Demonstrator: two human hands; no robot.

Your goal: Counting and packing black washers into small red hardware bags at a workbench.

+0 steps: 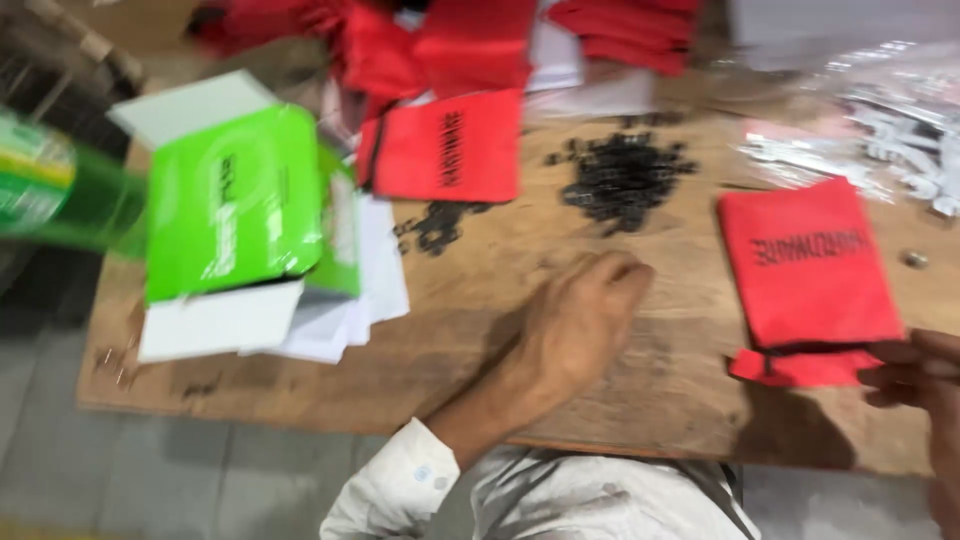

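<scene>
- Red fabric pouch [805,262] with black lettering lies flat on the right part of a worn wooden board [480,340], its open mouth turned toward the person.
- Right hand [915,372] comes in at the lower right edge of the view and pinches the near lip of that pouch between thumb and fingers, closed on the cloth.
- Left hand [585,315] rests near the middle of the board, curled into a loose fist with the knuckles up; motion blur hides whether anything sits inside it.
- A white shirt cuff [400,485] covers the left wrist.
- Just beyond the left hand sits a pile of small black parts [625,178], too blurred to tell apart.
- A smaller scatter of the same black bits [440,225] lies to the left of the pile.
- A second red pouch [445,150] lies further back, beside the scatter.
- More red pouches [430,40] are heaped along the far edge.
- At the left, a bright green packet [235,205] lies on top of a stack of white sheets [300,325].
- A green bottle [50,190] shows at the far left edge, blurred.
- Clear plastic bags [870,130] holding pale pieces fill the upper right corner.
</scene>
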